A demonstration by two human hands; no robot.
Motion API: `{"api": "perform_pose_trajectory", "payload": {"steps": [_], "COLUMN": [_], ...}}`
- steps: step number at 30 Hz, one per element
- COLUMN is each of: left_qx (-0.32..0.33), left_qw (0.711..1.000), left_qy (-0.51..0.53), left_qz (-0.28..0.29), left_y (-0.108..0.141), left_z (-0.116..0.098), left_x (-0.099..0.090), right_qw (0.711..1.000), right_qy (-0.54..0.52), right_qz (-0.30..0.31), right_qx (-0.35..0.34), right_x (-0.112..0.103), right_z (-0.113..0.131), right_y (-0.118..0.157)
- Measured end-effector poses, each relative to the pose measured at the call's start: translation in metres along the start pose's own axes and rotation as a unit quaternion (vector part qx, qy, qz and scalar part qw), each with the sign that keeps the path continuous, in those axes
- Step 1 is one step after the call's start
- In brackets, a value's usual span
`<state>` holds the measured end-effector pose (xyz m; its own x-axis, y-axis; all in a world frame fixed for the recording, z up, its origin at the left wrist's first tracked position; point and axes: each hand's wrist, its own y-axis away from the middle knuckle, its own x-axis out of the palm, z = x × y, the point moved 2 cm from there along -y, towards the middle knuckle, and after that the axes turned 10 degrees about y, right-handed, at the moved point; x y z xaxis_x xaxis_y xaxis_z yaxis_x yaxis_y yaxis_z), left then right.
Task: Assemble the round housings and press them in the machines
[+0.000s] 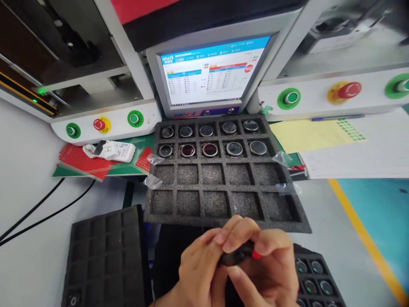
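A: Where's the piece being worked on?

B: The small black piece [237, 257] is up in both hands, just off the near edge of the foam tray [191, 220]. A red bit [256, 254] shows at its right end.

A: How are the fingers set?

B: Close in. The left hand [200, 264] has its fingers bent over the piece from the left; the right hand [275, 260] curls round the other side, thumb underneath. Both hold it, and they hide most of it.

A: Any advice for handling it?

B: I'd let one hand carry the weight and keep the other light, so the piece can be turned without slipping. Fingertips on the rim seem safest; smooth faces would smudge. I'd also work over the tray, since beyond its near edge a drop could go far.

A: And around that?

B: Ten round pieces [210, 149] fill the tray's two far rows. Beyond its far edge stands a screen [214, 76] with a red "NG" mark. A white gadget [123, 151] lies on the bench [145, 141], off the tray's left edge; yellow paper [306, 136] lies off the right. Another foam tray is at lower right [308, 256].
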<state>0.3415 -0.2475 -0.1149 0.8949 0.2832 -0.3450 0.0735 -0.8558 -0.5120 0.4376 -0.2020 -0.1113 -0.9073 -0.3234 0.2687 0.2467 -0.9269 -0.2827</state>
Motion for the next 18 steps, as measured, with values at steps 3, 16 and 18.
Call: {"api": "perform_pose_trajectory", "payload": {"steps": [3, 16, 18], "left_qx": [0.024, -0.004, -0.027], "left_qw": [0.998, 0.978, 0.982], "left_qy": [-0.028, -0.139, -0.126], "left_qz": [-0.056, -0.153, -0.140], "left_y": [0.004, 0.017, 0.013], "left_z": [0.002, 0.013, 0.009], "left_x": [0.006, 0.032, 0.030], "right_qw": [0.999, 0.992, 0.992], "right_qy": [0.006, -0.062, -0.068], "right_qz": [-0.022, -0.072, -0.074], "right_qx": [-0.028, -0.078, -0.076], "right_x": [0.006, 0.009, 0.007], "right_z": [-0.004, -0.025, -0.025], "right_y": [-0.002, -0.003, -0.005]}}
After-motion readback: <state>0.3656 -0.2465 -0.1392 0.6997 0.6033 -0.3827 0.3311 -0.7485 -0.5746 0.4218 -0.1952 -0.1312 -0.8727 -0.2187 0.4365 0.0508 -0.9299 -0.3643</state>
